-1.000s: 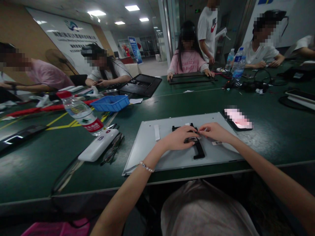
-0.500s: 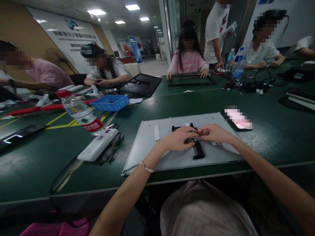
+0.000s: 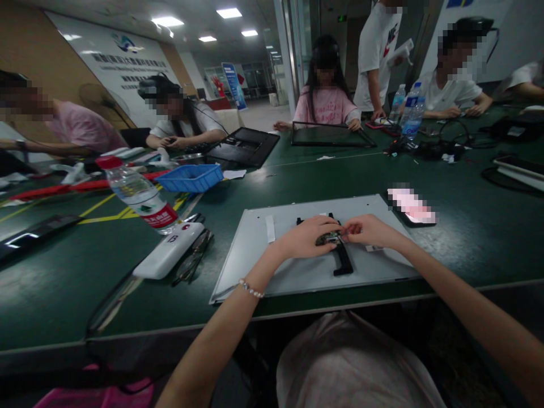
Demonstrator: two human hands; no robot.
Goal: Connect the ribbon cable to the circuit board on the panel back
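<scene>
A flat light-grey panel [image 3: 255, 266] lies before me on the table, with a black plastic bracket [image 3: 343, 262] on top of it. My left hand [image 3: 308, 235] curls over a small green circuit board [image 3: 331, 238] at the bracket, its thumb on the near side and its fingers on the far side. My right hand [image 3: 368, 231] is closed in a pinch at the board's right edge. Whatever sits between those fingertips is too small to make out. The left fingers cover part of the bracket.
A phone [image 3: 411, 207] lies right of the panel. To the left are a white power bank [image 3: 170, 249], glasses [image 3: 193, 258], a tilted water bottle [image 3: 142, 195] and a blue tray [image 3: 191, 178]. Across the table a person [image 3: 325, 105] handles a black frame [image 3: 334, 144].
My right fingers have curled in more at the board's edge, and my left hand has shifted slightly. Across the table, the black frame has been tilted up and one of that person's hands has come off it.
</scene>
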